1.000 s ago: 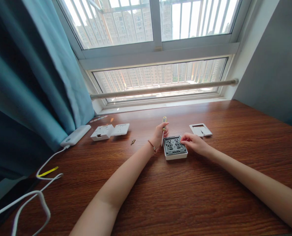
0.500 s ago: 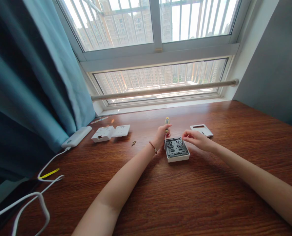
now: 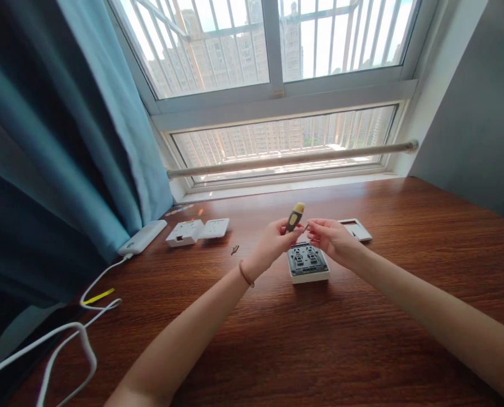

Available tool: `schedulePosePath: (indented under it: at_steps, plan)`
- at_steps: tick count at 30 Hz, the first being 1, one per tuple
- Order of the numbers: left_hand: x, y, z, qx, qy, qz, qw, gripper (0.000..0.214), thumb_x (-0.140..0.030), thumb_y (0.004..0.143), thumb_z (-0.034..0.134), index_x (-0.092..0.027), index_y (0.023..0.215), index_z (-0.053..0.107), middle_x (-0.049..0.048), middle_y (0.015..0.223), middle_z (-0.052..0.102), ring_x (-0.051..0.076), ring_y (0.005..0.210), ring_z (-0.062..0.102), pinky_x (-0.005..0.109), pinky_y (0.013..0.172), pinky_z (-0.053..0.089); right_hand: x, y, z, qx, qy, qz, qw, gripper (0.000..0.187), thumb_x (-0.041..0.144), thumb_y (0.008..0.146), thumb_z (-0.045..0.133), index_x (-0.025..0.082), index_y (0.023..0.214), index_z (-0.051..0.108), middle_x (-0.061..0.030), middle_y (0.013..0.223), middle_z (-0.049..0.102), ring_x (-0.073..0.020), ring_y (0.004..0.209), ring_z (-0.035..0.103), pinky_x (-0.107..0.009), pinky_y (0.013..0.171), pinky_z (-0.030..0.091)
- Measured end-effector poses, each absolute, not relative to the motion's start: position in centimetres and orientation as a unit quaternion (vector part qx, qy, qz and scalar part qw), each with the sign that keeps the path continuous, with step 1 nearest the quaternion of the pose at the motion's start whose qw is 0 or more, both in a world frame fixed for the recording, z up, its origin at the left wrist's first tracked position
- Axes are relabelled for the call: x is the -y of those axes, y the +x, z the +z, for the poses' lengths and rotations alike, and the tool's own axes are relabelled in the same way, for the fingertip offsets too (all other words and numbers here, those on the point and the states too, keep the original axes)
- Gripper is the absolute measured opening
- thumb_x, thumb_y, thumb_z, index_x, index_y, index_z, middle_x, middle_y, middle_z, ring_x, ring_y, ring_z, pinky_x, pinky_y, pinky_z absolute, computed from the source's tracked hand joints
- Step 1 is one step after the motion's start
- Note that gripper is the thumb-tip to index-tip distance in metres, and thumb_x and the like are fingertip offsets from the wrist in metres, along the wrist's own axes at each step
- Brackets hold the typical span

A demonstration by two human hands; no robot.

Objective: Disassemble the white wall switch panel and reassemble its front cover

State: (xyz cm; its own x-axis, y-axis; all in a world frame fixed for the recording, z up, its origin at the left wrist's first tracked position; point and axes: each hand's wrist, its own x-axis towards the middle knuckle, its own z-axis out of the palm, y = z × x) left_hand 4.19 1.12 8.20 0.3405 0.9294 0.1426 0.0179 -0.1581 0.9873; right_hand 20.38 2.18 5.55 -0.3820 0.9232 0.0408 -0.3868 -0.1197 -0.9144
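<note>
My left hand (image 3: pixel 276 242) is closed around the dark and yellow handle of a screwdriver (image 3: pixel 294 218), which leans with its handle end up; its shaft is hidden. Opposite it, my right hand (image 3: pixel 331 238) pinches a small brass-coloured screw (image 3: pixel 305 228) between the fingertips, close to the left fingers. Just below both hands lies a square wall switch (image 3: pixel 309 261) with a grey inner frame and a white box under it. Part of its far edge is covered by my fingers.
Several loose screws (image 3: pixel 235 249) lie left of my left hand. A white socket box (image 3: pixel 184 233) and a white socket plate (image 3: pixel 215 228) sit farther left. A white cover frame (image 3: pixel 357 230) lies behind my right hand. A power strip (image 3: pixel 142 237) with a white cable (image 3: pixel 88 268) is by the curtain.
Both hands have lifted from the switch and come together above it. The screwdriver has risen away from the switch's left side, and the right hand now shows a screw in its fingertips.
</note>
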Motion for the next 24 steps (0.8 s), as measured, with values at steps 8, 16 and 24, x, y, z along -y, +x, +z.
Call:
schedulePosePath:
  at_steps: [8,16,24]
  plan:
    - [3.1,-0.1,6.8,-0.488,0.667,0.41,0.385,0.024,-0.038,0.073,0.059,-0.014,0.067,0.057,-0.004,0.052,0.046,0.009,0.049,0.039,0.02,0.048,0.029,1.4,17.1,5.6,0.498,-0.323,0.677,0.434,0.033,0.044,0.067,0.068,0.016,0.081,0.061,0.0031,0.056,0.05,-0.0075,0.05,0.043,-0.022,0.05,0.036]
    - [-3.0,-8.7,4.3,-0.661,0.685,0.231,0.202,0.033,-0.039,0.065,0.062,-0.016,0.044,0.05,-0.0015,0.041,0.048,0.011,0.042,0.043,0.023,0.047,0.026,0.5,23.7,4.3,0.475,-0.397,0.6,0.507,0.034,0.043,0.067,0.068,0.016,0.087,0.065,-0.0007,0.073,0.052,-0.0071,0.056,0.046,-0.02,0.047,0.04]
    - [-4.0,-9.9,2.2,-0.727,0.666,0.131,0.104,0.027,-0.038,0.067,0.062,-0.015,0.054,0.059,0.0048,0.049,0.057,0.017,0.052,0.053,0.025,0.049,0.026,-1.2,28.0,3.0,0.375,-0.422,0.598,0.569,0.029,0.037,0.062,0.075,0.018,0.082,0.068,0.001,0.073,0.052,-0.0044,0.054,0.047,-0.016,0.047,0.044]
